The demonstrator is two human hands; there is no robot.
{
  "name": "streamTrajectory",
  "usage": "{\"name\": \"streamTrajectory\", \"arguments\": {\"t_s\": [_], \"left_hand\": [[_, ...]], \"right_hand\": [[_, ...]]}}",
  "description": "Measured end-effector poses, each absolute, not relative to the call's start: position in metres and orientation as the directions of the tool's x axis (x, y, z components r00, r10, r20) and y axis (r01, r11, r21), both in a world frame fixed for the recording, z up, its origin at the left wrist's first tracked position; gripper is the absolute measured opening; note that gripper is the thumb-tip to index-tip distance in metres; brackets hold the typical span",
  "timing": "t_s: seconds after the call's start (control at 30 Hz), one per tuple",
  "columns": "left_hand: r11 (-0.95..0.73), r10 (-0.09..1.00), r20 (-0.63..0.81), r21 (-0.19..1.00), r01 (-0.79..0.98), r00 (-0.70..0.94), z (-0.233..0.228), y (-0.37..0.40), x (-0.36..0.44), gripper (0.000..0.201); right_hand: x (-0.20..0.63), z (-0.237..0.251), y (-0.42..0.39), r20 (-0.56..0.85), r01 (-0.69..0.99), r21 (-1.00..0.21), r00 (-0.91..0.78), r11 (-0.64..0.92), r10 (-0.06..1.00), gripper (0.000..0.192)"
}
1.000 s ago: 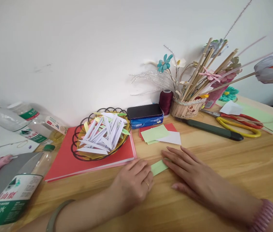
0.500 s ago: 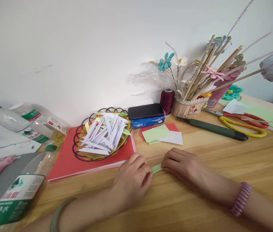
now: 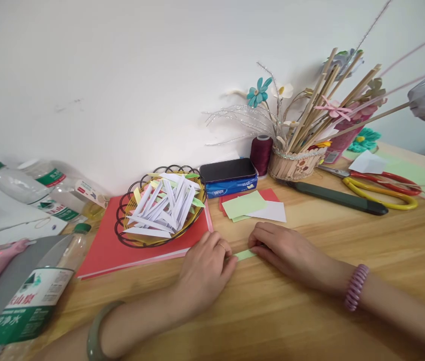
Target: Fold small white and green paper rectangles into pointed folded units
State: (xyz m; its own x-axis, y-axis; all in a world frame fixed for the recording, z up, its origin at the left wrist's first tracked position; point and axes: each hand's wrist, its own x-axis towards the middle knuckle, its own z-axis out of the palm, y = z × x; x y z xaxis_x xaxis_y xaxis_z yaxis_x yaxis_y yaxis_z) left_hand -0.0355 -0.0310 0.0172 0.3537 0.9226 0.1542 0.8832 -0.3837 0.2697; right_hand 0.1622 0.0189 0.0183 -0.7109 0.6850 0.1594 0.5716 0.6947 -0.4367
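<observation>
A narrow light green paper strip (image 3: 245,254) lies low over the wooden table, stretched between my two hands. My left hand (image 3: 208,265) is closed on its left end, thumb and fingers pressed together. At the other end, my right hand (image 3: 280,245) has its fingers curled and closed on the paper. Both ends of the strip are hidden under the fingers. Just beyond the hands lie small paper rectangles, with a green one (image 3: 244,204) on top of a white one (image 3: 270,211) and red ones (image 3: 268,194).
A wire-rimmed basket (image 3: 122,235) of folded paper pieces rests on red sheets (image 3: 99,255). Behind stand a phone (image 3: 227,170) on a blue packet, a thread spool (image 3: 261,156) and a stick-filled basket (image 3: 295,165). Scissors (image 3: 381,190) and a dark green cutter (image 3: 340,197) lie right; bottles (image 3: 35,301) left.
My right hand has shifted slightly left and up, its wrist moving left. A little more of the green strip shows flat between my hands. The camera view has shifted slightly.
</observation>
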Motion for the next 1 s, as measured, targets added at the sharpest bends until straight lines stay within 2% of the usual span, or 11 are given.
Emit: {"name": "streamTrajectory", "arguments": {"t_s": [0.1, 0.3, 0.43, 0.57, 0.63, 0.73, 0.8, 0.9, 1.0], "left_hand": [[-0.384, 0.923, 0.124, 0.277, 0.881, 0.364, 0.019, -0.030, -0.036, 0.004], [-0.420, 0.908, 0.179, 0.413, 0.808, 0.380, 0.015, -0.029, -0.043, 0.015], [-0.437, 0.899, 0.168, 0.384, 0.813, 0.403, 0.017, -0.030, -0.042, 0.020], [-0.320, 0.946, 0.066, 0.359, 0.877, 0.318, 0.022, -0.032, -0.039, 0.018], [-0.398, 0.917, 0.109, 0.247, 0.883, 0.383, 0.022, -0.033, -0.040, 0.017], [-0.612, 0.761, 0.226, -0.060, 0.788, 0.608, 0.017, -0.036, -0.043, 0.017], [-0.648, 0.688, 0.265, -0.194, 0.737, 0.675, 0.014, -0.039, -0.045, 0.023], [-0.643, 0.654, 0.284, -0.280, 0.713, 0.701, 0.013, -0.044, -0.046, 0.024], [-0.634, 0.647, 0.287, -0.313, 0.707, 0.707, 0.014, -0.050, -0.045, 0.026]], "right_hand": [[0.162, 0.020, 0.019, 0.143, 0.575, -0.435, -0.715, 0.693, 0.684, 0.012], [0.162, 0.019, 0.021, 0.135, 0.580, -0.434, -0.715, 0.689, 0.686, 0.009], [0.161, 0.017, 0.021, 0.146, 0.584, -0.433, -0.706, 0.687, 0.693, 0.008], [0.160, 0.016, 0.019, 0.157, 0.597, -0.426, -0.691, 0.680, 0.705, 0.009], [0.161, 0.016, 0.018, 0.165, 0.606, -0.418, -0.682, 0.677, 0.712, 0.011], [0.166, 0.014, 0.018, 0.179, 0.626, -0.403, -0.661, 0.668, 0.728, 0.013], [0.171, 0.014, 0.018, 0.183, 0.644, -0.392, -0.646, 0.657, 0.741, 0.014], [0.178, 0.014, 0.018, 0.181, 0.670, -0.373, -0.626, 0.642, 0.758, 0.014], [0.180, 0.014, 0.017, 0.184, 0.684, -0.352, -0.619, 0.640, 0.763, 0.014]]}}
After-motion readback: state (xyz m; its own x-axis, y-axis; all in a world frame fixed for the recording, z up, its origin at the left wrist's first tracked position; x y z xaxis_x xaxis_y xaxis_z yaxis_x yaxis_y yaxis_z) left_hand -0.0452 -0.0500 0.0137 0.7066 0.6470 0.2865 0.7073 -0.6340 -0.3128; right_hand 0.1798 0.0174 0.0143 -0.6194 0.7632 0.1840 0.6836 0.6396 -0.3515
